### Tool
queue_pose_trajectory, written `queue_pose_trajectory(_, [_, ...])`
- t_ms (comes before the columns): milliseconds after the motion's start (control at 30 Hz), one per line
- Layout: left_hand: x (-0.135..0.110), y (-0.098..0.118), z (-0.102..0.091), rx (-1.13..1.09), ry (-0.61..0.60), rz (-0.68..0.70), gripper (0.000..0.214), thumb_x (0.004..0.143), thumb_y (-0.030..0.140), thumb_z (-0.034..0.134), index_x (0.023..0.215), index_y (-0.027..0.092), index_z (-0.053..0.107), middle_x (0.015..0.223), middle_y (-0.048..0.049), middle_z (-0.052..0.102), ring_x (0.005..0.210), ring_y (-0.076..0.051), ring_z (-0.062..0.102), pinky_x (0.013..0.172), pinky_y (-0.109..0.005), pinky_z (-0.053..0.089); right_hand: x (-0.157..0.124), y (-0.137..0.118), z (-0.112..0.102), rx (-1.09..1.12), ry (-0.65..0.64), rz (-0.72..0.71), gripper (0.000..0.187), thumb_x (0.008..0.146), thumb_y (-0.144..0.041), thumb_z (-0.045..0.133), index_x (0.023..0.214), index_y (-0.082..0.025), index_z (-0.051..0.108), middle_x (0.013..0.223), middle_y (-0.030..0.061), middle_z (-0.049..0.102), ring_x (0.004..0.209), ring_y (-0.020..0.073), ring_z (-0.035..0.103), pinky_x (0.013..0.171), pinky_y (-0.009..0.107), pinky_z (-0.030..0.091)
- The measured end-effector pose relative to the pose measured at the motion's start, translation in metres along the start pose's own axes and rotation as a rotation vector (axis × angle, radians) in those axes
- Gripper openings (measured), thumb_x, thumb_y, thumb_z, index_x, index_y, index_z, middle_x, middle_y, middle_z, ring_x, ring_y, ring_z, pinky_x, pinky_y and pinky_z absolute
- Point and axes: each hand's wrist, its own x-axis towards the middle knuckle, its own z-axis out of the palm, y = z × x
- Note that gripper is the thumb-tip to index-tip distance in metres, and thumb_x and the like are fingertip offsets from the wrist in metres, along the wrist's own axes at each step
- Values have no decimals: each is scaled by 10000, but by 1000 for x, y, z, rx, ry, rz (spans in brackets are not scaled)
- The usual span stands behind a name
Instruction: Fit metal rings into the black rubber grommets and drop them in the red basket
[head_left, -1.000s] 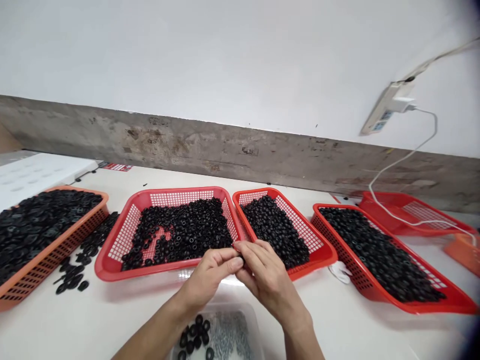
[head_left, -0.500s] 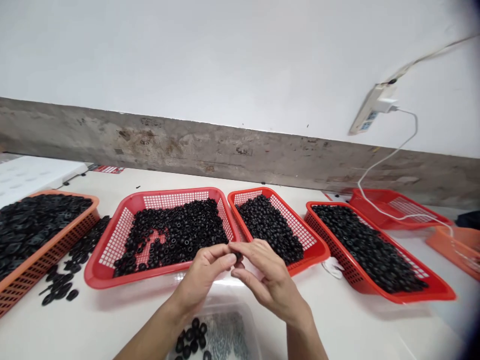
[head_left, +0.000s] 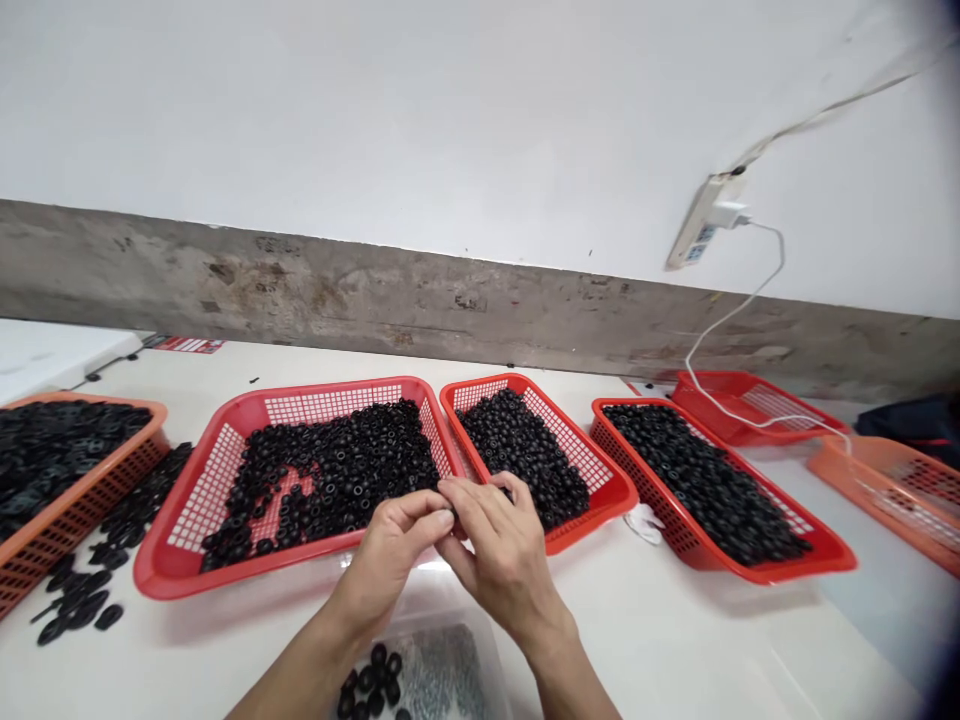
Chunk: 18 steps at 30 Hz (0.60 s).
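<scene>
My left hand (head_left: 394,550) and my right hand (head_left: 502,550) meet at the fingertips just in front of the red baskets. Both are closed in a pinch around one small black ring, which the fingers hide almost wholly. Below them sits a clear plastic box (head_left: 491,650). It holds several black rings (head_left: 379,680) on its left and many thin silvery metal pieces (head_left: 442,670) on its right. Behind my hands, a wide red basket (head_left: 169,545) holds loose black rings (head_left: 360,455), and a narrower red basket (head_left: 622,490) beside it holds more small black parts (head_left: 525,450).
Another red basket (head_left: 821,570) of black parts stands to the right. An orange basket (head_left: 82,500) of flat black pieces stands left, with loose ones (head_left: 82,600) beside it. A white cable (head_left: 712,330) hangs from a power strip (head_left: 694,225) over the right-hand baskets (head_left: 757,430).
My right hand's fingers have closed in over the black ring, which showed more clearly before. The view has turned slightly, so the baskets appear farther left.
</scene>
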Motion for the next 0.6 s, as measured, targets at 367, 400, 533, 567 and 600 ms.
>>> queue_pose_trajectory(367, [-1,6,-5,15,-162,-4,221,898,285,614,952,142,774,862,-52,733,821,-176,636,836,-283,471,-2,6,-7,29,-61,-58,348,914,-106,523,1260,-140,510,1072,114,730,903,204,698,941,440,411])
queue_pose_trajectory(400, [-1,6,-5,19,-157,3,222,900,284,613,958,142,774,870,-53,734,831,-178,637,844,-287,471,-3,6,-6,33,-70,-61,351,922,-103,515,1271,-138,501,1072,116,729,904,203,697,946,440,416])
queue_pose_trajectory(533, [0,5,-5,40,-138,9,233,908,292,606,969,142,773,874,-53,736,843,-183,637,863,-296,468,-5,9,-2,52,-84,-61,331,950,-112,500,1280,-131,490,1068,121,723,935,205,691,947,438,444])
queue_pose_trajectory(567, [0,5,-6,44,-134,7,238,911,296,602,970,141,773,869,-53,736,841,-183,637,861,-296,467,-5,9,-1,63,-81,-65,319,957,-124,503,1276,-125,490,1048,121,724,916,203,692,937,436,457])
queue_pose_trajectory(600, [-1,5,-6,48,-131,6,242,912,299,600,968,139,773,859,-53,736,836,-183,637,853,-295,468,-5,10,1,78,-76,-71,305,965,-141,506,1269,-119,490,1018,116,726,884,198,693,926,433,470])
